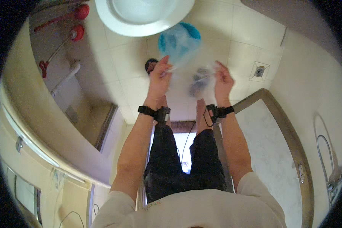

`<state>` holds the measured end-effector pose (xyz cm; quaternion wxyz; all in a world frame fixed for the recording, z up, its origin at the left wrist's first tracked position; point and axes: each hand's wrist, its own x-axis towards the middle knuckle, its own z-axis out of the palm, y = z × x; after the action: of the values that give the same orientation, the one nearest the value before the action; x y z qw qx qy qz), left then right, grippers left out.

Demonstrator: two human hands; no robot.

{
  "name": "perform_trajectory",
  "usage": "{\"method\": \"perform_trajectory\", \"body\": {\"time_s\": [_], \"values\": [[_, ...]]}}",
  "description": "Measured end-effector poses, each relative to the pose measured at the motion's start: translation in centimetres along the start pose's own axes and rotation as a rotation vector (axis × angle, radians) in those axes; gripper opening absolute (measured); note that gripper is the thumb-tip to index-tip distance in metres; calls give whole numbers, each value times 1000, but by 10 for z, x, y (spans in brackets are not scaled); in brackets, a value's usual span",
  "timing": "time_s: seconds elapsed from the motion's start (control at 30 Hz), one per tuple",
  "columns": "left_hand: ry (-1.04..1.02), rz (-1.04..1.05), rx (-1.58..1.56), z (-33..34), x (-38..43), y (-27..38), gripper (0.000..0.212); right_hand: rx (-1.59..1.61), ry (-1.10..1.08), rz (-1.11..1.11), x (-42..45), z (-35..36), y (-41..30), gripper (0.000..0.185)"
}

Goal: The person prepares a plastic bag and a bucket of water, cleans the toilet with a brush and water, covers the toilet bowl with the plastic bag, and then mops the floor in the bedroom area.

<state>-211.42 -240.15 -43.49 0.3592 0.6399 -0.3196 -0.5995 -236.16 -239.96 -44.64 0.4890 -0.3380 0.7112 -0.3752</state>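
Between my two hands a thin clear plastic bag (188, 64) is spread, blurred by motion. The fingers of my left hand (161, 75) pinch its left side, and my right hand (223, 81) pinches the right side. Just beyond the bag, on the tiled floor, stands a round blue bucket or bin (195, 30), partly seen through the film. It is close to the rim of a white toilet bowl (142, 28). Whether the bag touches the bucket, I cannot tell.
A floor drain (259, 71) is set in the tiles at right. Red-ended cleaning tools, one a red brush or plunger (77, 32), are at upper left. A framed door (273, 142) stands on the right, near a shower hose (326, 151). My feet are below the bag.
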Motion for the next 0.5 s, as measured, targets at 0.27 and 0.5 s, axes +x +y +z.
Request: {"method": "perform_trajectory", "body": {"time_s": [0.27, 0.5], "values": [[-327, 382, 74, 54, -27, 96, 24, 524, 288, 275, -8, -15, -49, 25], [-354, 354, 64, 38, -22, 65, 8, 460, 333, 224, -24, -6, -56, 22]]}}
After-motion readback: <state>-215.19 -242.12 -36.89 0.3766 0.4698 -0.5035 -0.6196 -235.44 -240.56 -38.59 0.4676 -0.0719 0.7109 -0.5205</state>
